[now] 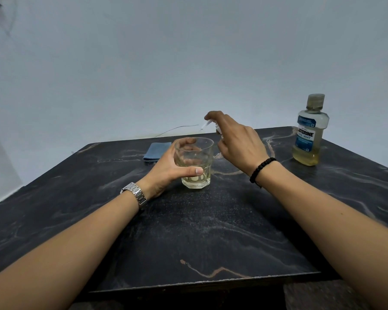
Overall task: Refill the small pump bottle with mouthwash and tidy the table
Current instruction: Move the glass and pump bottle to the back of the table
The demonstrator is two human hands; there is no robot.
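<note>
Pump bottle [218, 130] gripped aloft by right hand [238, 139]; left hand [168, 171] grasps glass [194, 162].

Centre of frame: the left hand [166, 168] grips a clear glass tumbler [194, 163] standing on the dark marbled table [211, 231], a shallow layer of pale yellow liquid in its base. Just right and above, the right hand [238, 139] holds a small pump bottle [217, 129], mostly hidden, its white nozzle pointing left. Right edge: a capped mouthwash bottle [309, 130], upright. Behind the tumbler, a folded blue cloth [156, 151].
</note>
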